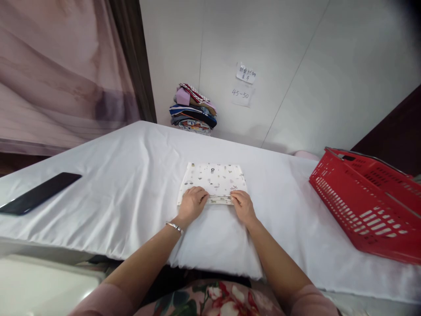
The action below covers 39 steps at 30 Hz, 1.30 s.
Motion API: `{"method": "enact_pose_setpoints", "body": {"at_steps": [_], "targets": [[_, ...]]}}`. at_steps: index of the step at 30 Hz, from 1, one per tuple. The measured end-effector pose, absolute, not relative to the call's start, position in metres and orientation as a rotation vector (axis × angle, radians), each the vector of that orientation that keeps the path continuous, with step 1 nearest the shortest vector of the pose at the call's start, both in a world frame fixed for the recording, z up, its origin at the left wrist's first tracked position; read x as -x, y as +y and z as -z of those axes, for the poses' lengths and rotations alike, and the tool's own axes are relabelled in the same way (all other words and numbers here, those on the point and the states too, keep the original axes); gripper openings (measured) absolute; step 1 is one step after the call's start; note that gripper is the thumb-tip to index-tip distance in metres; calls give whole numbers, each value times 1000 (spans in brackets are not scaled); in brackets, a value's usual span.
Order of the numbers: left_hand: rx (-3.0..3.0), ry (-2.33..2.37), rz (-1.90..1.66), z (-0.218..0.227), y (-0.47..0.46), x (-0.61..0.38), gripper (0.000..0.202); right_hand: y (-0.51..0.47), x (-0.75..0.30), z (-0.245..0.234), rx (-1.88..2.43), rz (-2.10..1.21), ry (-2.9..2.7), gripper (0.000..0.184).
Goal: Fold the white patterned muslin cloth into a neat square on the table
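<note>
A white cloth with small printed figures (213,177) lies folded in several layers on the white-covered table in front of me. My left hand (194,202) pinches the near edge of the cloth on its left side, thumb and fingers closed on the layers. At the right part of that same edge, my right hand (242,205) grips the cloth between thumb and fingertips. The stacked layers show along the near edge between my two hands. A silver bracelet (175,227) circles my left wrist.
A red plastic basket (358,210) stands on the table at the right. A black phone-like slab (39,193) lies at the left. Behind the table's far edge rises a stack of folded clothes (193,109) against the wall, near paper notes (241,94). A pink curtain (62,66) hangs at the left.
</note>
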<state>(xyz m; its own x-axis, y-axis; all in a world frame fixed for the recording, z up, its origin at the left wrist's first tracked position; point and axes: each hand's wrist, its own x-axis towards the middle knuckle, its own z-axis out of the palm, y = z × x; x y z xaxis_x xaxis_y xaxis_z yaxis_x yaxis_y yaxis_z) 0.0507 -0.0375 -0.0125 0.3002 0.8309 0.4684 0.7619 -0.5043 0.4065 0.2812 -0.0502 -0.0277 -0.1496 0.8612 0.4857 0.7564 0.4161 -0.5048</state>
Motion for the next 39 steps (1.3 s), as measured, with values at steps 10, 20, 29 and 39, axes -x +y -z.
{"method": "enact_pose_setpoints", "body": {"at_steps": [10, 20, 29, 39], "targets": [[-2579, 1460, -1083, 21, -36, -51, 27, -50, -280, 29, 1370, -141, -1936, 27], [-2708, 1346, -1048, 22, -39, -52, 26, -47, -279, 36, 1135, 28, -1915, 23], [-2653, 1404, -970, 20, -39, -56, 18, -48, -278, 32, 1167, 42, -1970, 24], [-2651, 1349, -1046, 17, -38, -57, 17, -49, -277, 29, 1192, -9, -2031, 21]]}}
